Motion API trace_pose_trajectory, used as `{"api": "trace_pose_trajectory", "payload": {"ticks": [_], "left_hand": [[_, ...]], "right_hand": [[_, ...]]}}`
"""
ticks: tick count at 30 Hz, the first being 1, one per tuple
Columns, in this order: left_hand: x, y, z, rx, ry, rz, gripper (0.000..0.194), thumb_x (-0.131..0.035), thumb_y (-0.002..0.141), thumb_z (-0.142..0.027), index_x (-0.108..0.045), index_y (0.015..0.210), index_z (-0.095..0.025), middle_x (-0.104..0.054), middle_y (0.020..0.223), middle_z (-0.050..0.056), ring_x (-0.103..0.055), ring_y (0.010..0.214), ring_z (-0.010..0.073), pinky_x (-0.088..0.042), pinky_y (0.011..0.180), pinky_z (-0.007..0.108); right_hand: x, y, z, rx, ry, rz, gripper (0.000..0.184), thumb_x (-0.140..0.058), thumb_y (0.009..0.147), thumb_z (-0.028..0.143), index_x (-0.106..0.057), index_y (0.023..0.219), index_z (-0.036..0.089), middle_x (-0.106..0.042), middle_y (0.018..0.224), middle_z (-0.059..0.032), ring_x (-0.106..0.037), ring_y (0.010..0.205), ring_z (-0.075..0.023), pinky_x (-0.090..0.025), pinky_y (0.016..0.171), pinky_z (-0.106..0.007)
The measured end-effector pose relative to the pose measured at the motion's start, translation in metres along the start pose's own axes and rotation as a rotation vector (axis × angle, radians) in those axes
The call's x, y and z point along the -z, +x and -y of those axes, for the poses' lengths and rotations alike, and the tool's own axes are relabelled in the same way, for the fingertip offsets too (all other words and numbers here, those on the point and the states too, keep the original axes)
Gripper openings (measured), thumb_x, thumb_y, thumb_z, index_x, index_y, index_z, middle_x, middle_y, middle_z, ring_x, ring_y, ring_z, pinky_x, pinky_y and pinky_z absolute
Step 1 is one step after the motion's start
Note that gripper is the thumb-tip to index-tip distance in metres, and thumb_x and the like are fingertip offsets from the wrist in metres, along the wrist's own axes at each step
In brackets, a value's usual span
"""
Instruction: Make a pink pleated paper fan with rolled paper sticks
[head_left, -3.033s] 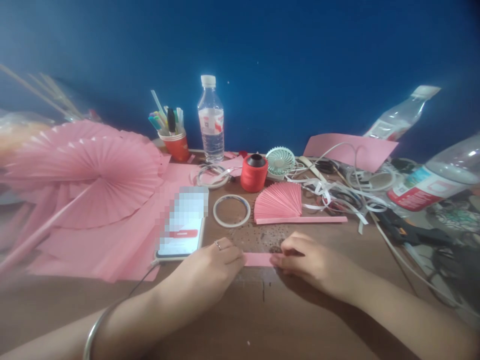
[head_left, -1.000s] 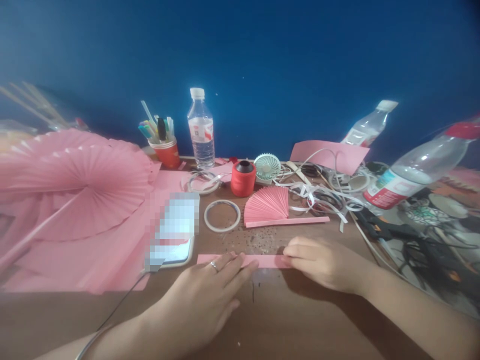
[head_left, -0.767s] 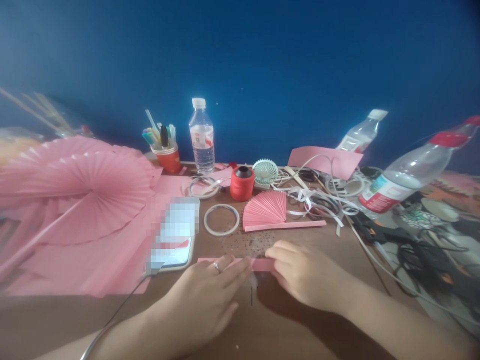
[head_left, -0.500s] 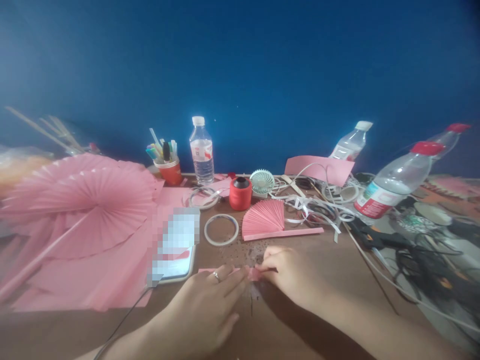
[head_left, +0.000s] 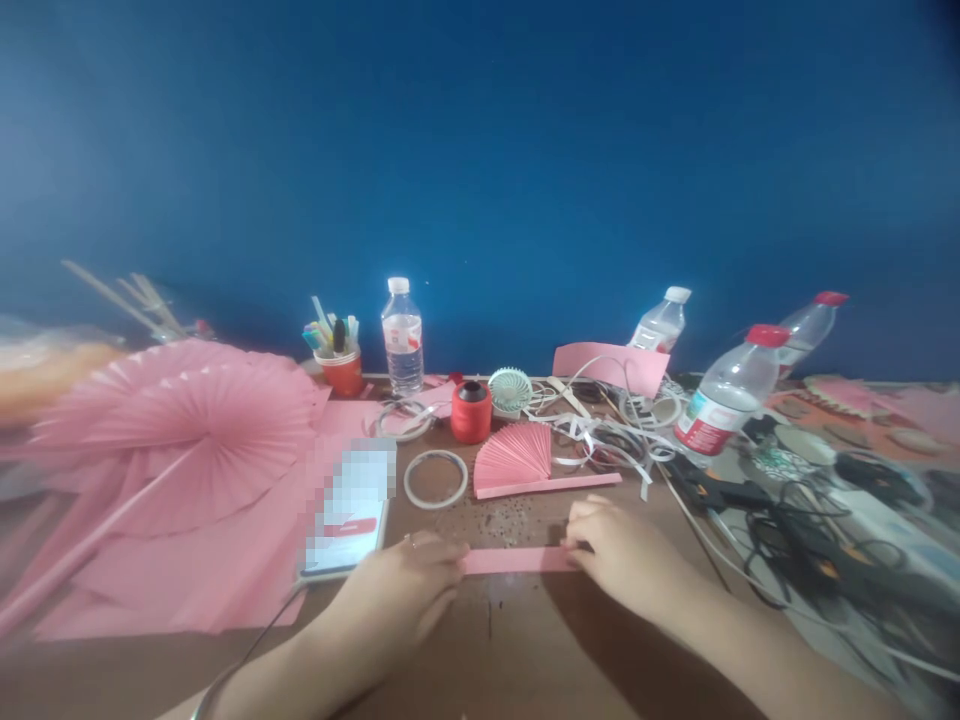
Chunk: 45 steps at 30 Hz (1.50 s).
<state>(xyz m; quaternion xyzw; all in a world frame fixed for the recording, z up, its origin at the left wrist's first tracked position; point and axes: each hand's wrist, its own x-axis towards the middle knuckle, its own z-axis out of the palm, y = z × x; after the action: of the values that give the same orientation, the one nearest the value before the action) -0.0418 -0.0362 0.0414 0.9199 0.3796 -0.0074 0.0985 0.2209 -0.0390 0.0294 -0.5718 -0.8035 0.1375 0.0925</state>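
A narrow pink paper strip (head_left: pixel 516 561) stretches between my two hands, low over the brown table. Its left end is pinched by my left hand (head_left: pixel 409 590), which wears a ring. The fingers of my right hand (head_left: pixel 619 550) are closed on the other end. Just beyond the strip lies a small pleated pink paper fan (head_left: pixel 517 458) with a flat strip along its near edge. A tape roll (head_left: pixel 436 479) rests left of that fan. Behind stands a spool of red thread (head_left: pixel 472 413).
At left, a large pleated pink fan (head_left: pixel 202 430) lies on pink sheets, beside a phone (head_left: pixel 352 510). A water bottle (head_left: pixel 403 345) and a pen cup (head_left: pixel 339 368) stand by the blue wall. Right are white ribbons (head_left: pixel 600 440), a red-capped bottle (head_left: pixel 724 400), a glue gun (head_left: pixel 712 488) and cables.
My hands have moved apart, left hand leftward and right hand rightward, so a length of the pink strip now shows between them. The camera view has tilted up slightly.
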Motion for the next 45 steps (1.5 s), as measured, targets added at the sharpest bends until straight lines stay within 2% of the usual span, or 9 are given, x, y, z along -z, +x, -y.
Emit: {"api": "trace_pose_trajectory", "payload": {"ticks": [4, 6, 12, 17, 23, 29, 33, 40, 45], "left_hand": [[0.006, 0.011, -0.005, 0.124, 0.008, -0.034, 0.024, -0.041, 0.080, -0.019, -0.063, 0.089, -0.021, -0.065, 0.094, 0.003, -0.058, 0.088, 0.0191, -0.046, 0.075, 0.031], [0.008, 0.017, -0.006, 0.158, 0.011, -0.045, 0.021, -0.044, 0.076, -0.016, -0.063, 0.081, -0.019, -0.064, 0.086, 0.004, -0.059, 0.083, 0.0194, -0.045, 0.072, 0.031], [0.007, 0.027, 0.002, 0.130, -0.289, -0.080, 0.016, -0.051, 0.071, -0.017, -0.061, 0.083, -0.020, -0.062, 0.082, -0.001, -0.056, 0.074, 0.0132, -0.042, 0.067, 0.023], [0.003, 0.028, 0.002, 0.112, -0.299, -0.112, 0.015, -0.047, 0.075, -0.012, -0.060, 0.079, -0.018, -0.060, 0.078, 0.000, -0.054, 0.073, 0.0120, -0.041, 0.068, 0.023], [0.001, 0.021, -0.002, -0.004, -0.040, -0.110, 0.016, -0.043, 0.079, -0.010, -0.057, 0.079, -0.017, -0.058, 0.078, 0.001, -0.053, 0.075, 0.0130, -0.043, 0.069, 0.024], [-0.009, 0.011, -0.008, -0.188, 0.388, -0.122, 0.019, -0.038, 0.078, -0.003, -0.052, 0.077, -0.015, -0.053, 0.073, 0.005, -0.052, 0.067, 0.0188, -0.044, 0.052, 0.028], [-0.013, 0.005, -0.008, -0.195, 0.450, -0.121, 0.017, -0.038, 0.079, -0.005, -0.051, 0.080, -0.015, -0.051, 0.072, 0.005, -0.051, 0.063, 0.0180, -0.042, 0.046, 0.027], [-0.012, 0.000, -0.007, -0.234, 0.438, -0.096, 0.026, -0.038, 0.082, -0.007, -0.051, 0.103, -0.013, -0.054, 0.083, 0.007, -0.053, 0.076, 0.0182, -0.045, 0.055, 0.027], [-0.014, 0.002, -0.004, -0.273, 0.389, -0.090, 0.026, -0.044, 0.080, -0.007, -0.053, 0.104, -0.014, -0.054, 0.088, 0.007, -0.052, 0.081, 0.0192, -0.045, 0.058, 0.028]], "right_hand": [[-0.002, 0.014, 0.026, 0.123, 0.102, 0.018, 0.013, -0.051, 0.077, 0.015, -0.063, 0.076, 0.020, -0.059, 0.081, -0.0016, -0.052, 0.075, -0.0139, -0.033, 0.062, -0.023], [-0.007, 0.020, 0.033, 0.148, 0.168, 0.019, 0.011, -0.052, 0.076, 0.015, -0.062, 0.076, 0.020, -0.059, 0.079, -0.0014, -0.052, 0.075, -0.0142, -0.034, 0.062, -0.023], [-0.018, 0.028, 0.028, 0.108, 0.312, 0.021, 0.007, -0.058, 0.069, 0.012, -0.056, 0.063, 0.016, -0.056, 0.068, 0.0009, -0.050, 0.064, -0.0120, -0.031, 0.057, -0.021], [-0.017, 0.026, 0.025, 0.150, 0.354, 0.017, 0.010, -0.056, 0.070, 0.008, -0.055, 0.066, 0.017, -0.055, 0.070, 0.0015, -0.050, 0.068, -0.0116, -0.034, 0.060, -0.021], [-0.021, 0.017, 0.021, 0.375, 0.108, -0.036, 0.013, -0.046, 0.080, 0.006, -0.053, 0.073, 0.016, -0.053, 0.075, -0.0028, -0.047, 0.072, -0.0137, -0.037, 0.063, -0.024], [-0.024, 0.010, 0.009, 0.647, -0.114, -0.089, 0.019, -0.038, 0.088, 0.015, -0.057, 0.086, 0.014, -0.054, 0.078, -0.0057, -0.046, 0.075, -0.0156, -0.039, 0.066, -0.027], [-0.024, 0.008, 0.006, 0.664, -0.128, -0.083, 0.022, -0.036, 0.090, 0.017, -0.057, 0.095, 0.015, -0.056, 0.085, -0.0062, -0.048, 0.080, -0.0153, -0.040, 0.071, -0.027], [-0.027, 0.005, 0.007, 0.656, -0.123, -0.076, 0.025, -0.033, 0.091, 0.017, -0.058, 0.095, 0.014, -0.056, 0.085, -0.0072, -0.048, 0.081, -0.0157, -0.041, 0.071, -0.028], [-0.018, 0.009, 0.012, 0.634, -0.106, -0.011, 0.027, -0.035, 0.089, 0.016, -0.061, 0.083, 0.014, -0.056, 0.077, -0.0067, -0.049, 0.076, -0.0153, -0.039, 0.068, -0.027]]}}
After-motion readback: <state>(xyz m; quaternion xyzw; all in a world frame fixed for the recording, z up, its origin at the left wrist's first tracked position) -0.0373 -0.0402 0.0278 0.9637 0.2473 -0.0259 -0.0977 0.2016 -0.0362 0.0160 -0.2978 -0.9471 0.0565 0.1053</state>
